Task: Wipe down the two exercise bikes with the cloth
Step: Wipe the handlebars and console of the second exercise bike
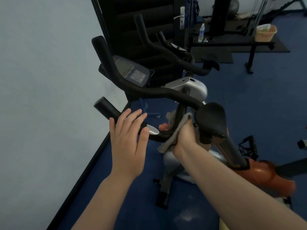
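Observation:
The near exercise bike (pixel 166 94) has black curved handlebars, a console with a grey screen and a silver body. My right hand (pixel 184 135) grips a grey-beige cloth (pixel 172 135) wrapped around the lower handlebar bar near the stem. My left hand (pixel 129 138) is flat with fingers spread, resting on the left grip beside a silver sensor plate (pixel 153 130). A second bike (pixel 174 53) with black handlebars stands just behind the first.
A pale wall runs along the left with a black skirting at the blue floor. An orange-brown bike frame (pixel 265 175) and pedal lie to the right. Behind are a bench with a water bottle (pixel 201 33), a tan bin (pixel 265 33) and weight machines.

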### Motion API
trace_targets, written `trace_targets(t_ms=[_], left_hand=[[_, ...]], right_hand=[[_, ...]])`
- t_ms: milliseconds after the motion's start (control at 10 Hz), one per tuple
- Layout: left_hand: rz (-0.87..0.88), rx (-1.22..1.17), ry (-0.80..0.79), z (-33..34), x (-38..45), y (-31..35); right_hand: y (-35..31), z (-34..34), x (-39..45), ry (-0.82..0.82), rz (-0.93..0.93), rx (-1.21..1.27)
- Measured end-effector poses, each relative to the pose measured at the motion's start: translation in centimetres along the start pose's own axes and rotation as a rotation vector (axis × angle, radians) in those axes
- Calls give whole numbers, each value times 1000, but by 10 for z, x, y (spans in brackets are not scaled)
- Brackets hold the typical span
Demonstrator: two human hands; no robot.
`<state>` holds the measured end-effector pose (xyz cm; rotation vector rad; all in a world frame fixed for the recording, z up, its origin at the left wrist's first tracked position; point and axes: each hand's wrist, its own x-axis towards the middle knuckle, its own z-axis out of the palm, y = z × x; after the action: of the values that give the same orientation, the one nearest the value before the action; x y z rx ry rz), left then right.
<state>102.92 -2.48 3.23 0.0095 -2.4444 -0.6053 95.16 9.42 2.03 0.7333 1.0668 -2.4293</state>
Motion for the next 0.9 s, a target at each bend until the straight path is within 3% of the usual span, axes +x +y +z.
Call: trace_targets(t_ms=[100, 300, 400, 600, 700, 900], left_hand=[[-31, -3, 32, 5, -1, 4], [-80, -15, 80, 20, -3, 13], [-81, -43, 53, 29, -16, 24], [-41, -149, -171, 64, -60, 67], [-81, -262, -312, 94, -87, 99], [-214, -333, -566, 165, -144, 184]], right_hand=[[24, -10, -9, 39, -100, -145], [19, -35, -28, -15, -41, -491], [15, -60, -46, -102, -225, -773], [-7, -135, -64, -112, -417, -1062], [-33, -198, -68, -38, -480, -1283], [-96, -348, -101, 165, -423, -1532]])
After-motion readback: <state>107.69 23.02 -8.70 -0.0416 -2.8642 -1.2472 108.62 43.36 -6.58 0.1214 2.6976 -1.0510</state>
